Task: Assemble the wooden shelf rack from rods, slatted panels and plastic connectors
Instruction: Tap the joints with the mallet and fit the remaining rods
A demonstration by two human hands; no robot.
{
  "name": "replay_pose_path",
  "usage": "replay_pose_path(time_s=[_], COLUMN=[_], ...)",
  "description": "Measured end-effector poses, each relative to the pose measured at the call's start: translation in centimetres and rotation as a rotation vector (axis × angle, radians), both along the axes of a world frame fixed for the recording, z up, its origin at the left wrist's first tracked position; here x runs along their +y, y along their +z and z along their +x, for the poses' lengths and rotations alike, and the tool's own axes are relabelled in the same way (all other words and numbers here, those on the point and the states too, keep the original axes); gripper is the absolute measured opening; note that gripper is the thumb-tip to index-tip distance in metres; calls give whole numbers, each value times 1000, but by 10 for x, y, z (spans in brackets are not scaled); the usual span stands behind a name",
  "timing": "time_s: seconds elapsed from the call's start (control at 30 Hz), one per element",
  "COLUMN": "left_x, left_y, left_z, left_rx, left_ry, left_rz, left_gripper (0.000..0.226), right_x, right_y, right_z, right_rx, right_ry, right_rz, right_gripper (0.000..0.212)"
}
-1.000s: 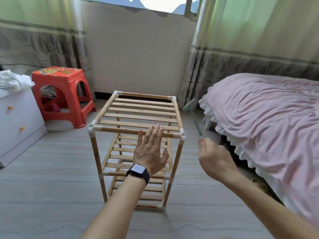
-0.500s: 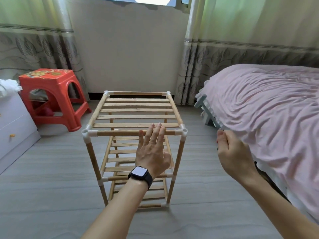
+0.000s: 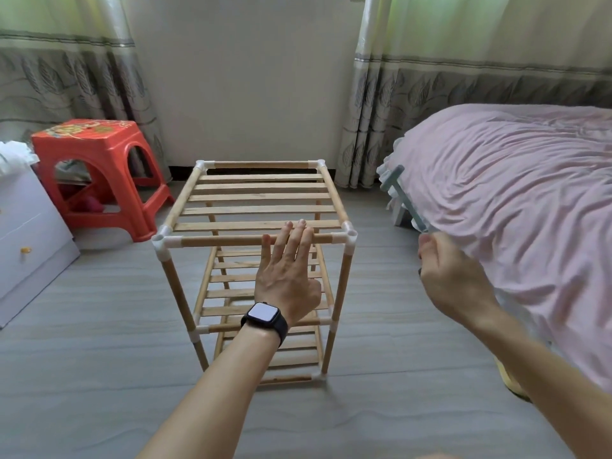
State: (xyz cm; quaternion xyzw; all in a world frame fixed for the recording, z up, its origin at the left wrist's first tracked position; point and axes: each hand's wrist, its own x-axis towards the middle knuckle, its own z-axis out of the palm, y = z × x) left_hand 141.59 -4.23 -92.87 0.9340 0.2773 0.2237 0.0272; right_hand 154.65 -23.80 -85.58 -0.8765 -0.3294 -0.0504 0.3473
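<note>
- The rack point(image 3: 265, 210) stands upright on the floor point(image 3: 99, 359), between the red stool point(image 3: 99, 167) and the bed point(image 3: 513, 193). All three slatted tiers sit in the white connectors point(image 3: 349, 236).
- I judge it light and fairly stiff, but the push-fit joints could twist or pull loose. I would take it by the rods close to a corner, never by the thin slats.
- My left hand point(image 3: 286, 276) reaches straight ahead, palm down, with the watch point(image 3: 263, 314) on the wrist. Its fingers point(image 3: 299, 240) are straight and released, the tips lying on the front top rod point(image 3: 231, 241), right of its middle. They grasp nothing.
- My right hand point(image 3: 453, 286) is out to the side at the bed's edge, fingers curled. It is just beside the lower end of a grey-blue tool point(image 3: 402, 193) leaning there. I cannot tell whether they clasp its handle or are empty.
</note>
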Motion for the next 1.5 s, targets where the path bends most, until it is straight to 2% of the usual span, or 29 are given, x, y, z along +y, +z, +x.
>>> replay_pose_path(time_s=[0.1,0.17,0.2,0.23,0.3,0.33,0.47,0.6,0.77,0.8,0.87,0.93,1.0,1.17,1.27,1.5], left_x=[-2,-1,-2,-3,-5,-6,1,-4,-18,-19,-16,-8,1,21,24,21], left_y=[-1,-2,-2,-1,2,3,8,12,-37,-57,-97,-122,-133,-151,-161,-177], left_z=[1,1,1,0,-1,-2,3,24,6,-4,-24,-34,-36,-30,-30,-35], left_rx=[18,15,15,21,44,56,71,94,-83,-43,153,358,455,508,479,431], left_ry=[12,9,11,16,26,20,24,48,-100,-112,-77,-2,41,75,86,68], left_rz=[-10,-3,-6,-12,-27,-38,-27,-58,2,2,-49,-198,-292,-350,-340,-349], left_gripper=[97,98,98,98,98,98,98,97,104,104,96,81,73,66,68,63], right_x=[5,9,11,12,4,-5,-35,-43,-43,-43,-41,-37,-32,-17,-3,15], right_y=[23,26,19,9,-30,-48,-80,-108,-155,-161,-170,-178,-184,-195,-200,-224], right_z=[-8,-20,-24,-28,-33,-32,-27,-33,-49,-52,-55,-55,-53,-50,-47,-46], right_rx=[-80,-243,-281,-258,-114,-85,24,129,246,272,314,357,404,483,482,486], right_ry=[56,62,96,145,201,191,149,126,91,87,70,56,44,35,31,29], right_rz=[425,599,548,329,-337,-491,-330,-432,-477,-452,-397,-347,-299,-168,-122,-169], right_gripper=[30,24,23,23,24,25,27,29,35,35,35,34,32,36,34,33])
